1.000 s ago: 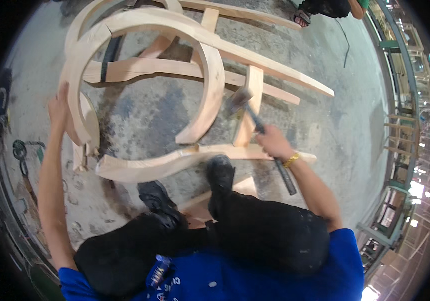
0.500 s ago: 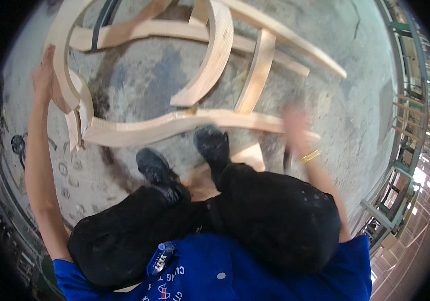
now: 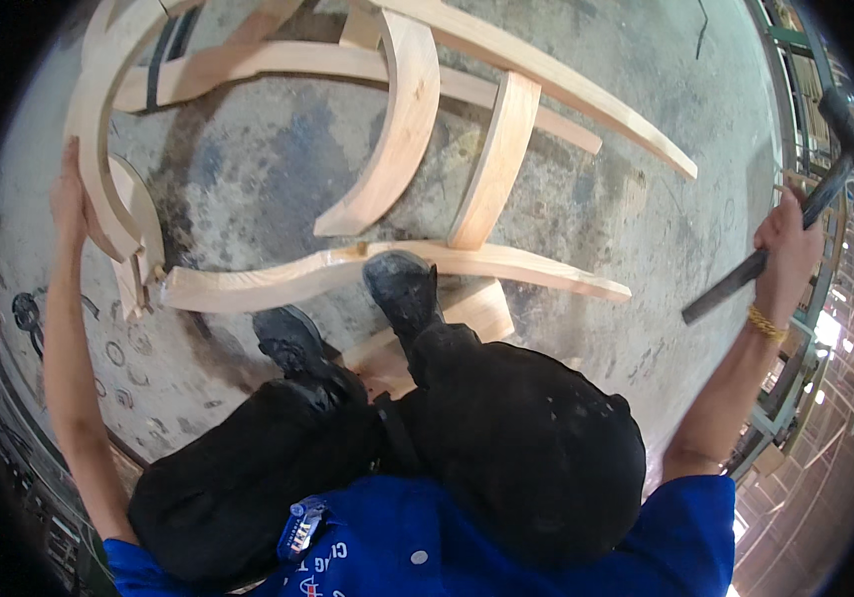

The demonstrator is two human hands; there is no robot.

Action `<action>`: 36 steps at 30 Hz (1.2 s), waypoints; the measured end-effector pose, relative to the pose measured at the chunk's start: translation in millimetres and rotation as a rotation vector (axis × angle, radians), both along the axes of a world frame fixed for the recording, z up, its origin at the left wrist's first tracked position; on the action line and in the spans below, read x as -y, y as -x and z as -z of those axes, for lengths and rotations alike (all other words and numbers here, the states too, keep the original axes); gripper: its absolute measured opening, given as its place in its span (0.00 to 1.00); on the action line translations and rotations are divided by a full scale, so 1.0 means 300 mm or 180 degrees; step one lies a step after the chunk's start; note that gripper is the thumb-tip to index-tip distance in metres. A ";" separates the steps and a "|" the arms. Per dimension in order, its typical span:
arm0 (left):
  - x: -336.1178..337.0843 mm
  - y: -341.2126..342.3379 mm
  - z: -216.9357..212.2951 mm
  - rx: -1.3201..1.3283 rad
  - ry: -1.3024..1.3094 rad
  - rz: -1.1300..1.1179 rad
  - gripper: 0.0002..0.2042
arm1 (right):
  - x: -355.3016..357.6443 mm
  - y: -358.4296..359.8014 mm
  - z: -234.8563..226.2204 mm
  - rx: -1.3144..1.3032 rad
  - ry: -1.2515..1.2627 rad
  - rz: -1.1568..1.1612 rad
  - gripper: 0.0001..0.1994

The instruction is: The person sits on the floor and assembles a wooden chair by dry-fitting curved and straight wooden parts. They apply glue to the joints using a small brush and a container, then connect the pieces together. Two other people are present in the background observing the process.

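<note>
My left hand [image 3: 70,204] grips the outer edge of a curved wooden piece [image 3: 95,109] at the left of a pale wooden frame. Beneath it, a second curved piece [image 3: 138,209] meets the frame's near rail [image 3: 278,281] at a corner, where a narrow gap shows. Raised out to the right, my right hand [image 3: 787,249] is closed around the handle of a hammer [image 3: 848,129] with a dark head, apart from the wood. My left shoe stands short of the near rail; the tip of my right shoe [image 3: 399,279] overlaps it in view.
A curved crosspiece [image 3: 402,129] and a slimmer one [image 3: 496,159] stand within the frame. Long rails [image 3: 566,95] run along its far side. A flat board [image 3: 472,310] lies under my legs on the stained concrete floor [image 3: 646,229]. Metal racking [image 3: 795,328] lines the right.
My right hand has swung from beside the near rail's right end up and out to the right, with the hammer in it. My left hand stays on the curved piece.
</note>
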State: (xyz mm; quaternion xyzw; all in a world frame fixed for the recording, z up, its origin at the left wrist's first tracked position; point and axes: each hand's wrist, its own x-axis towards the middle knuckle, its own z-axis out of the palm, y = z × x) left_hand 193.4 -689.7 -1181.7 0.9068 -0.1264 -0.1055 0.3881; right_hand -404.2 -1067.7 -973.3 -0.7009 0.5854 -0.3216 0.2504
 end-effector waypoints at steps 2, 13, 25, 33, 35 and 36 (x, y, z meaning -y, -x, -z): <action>0.046 0.050 0.021 0.0150 0.0359 0.0190 0.39 | -0.083 0.072 0.214 -0.1906 -0.0346 0.0231 0.17; -0.024 0.019 -0.010 -0.0305 -0.0468 -0.0078 0.40 | -0.497 0.256 0.599 -0.1070 -0.3126 -0.0782 0.12; 0.029 0.022 0.004 0.0045 -0.1455 0.0590 0.35 | -0.720 0.427 0.850 0.1199 -0.3929 0.0756 0.10; 0.683 0.571 -0.131 0.0932 0.0172 0.3140 0.22 | -0.574 0.385 0.818 0.2233 -0.4575 0.0595 0.10; 0.826 0.802 -0.097 0.0243 -0.0156 0.3752 0.26 | -0.512 0.382 0.838 0.1866 -0.4602 0.0535 0.11; 0.849 0.877 -0.038 -0.0414 -0.0214 0.3701 0.29 | -0.491 0.301 0.849 0.2012 -0.4754 0.0660 0.09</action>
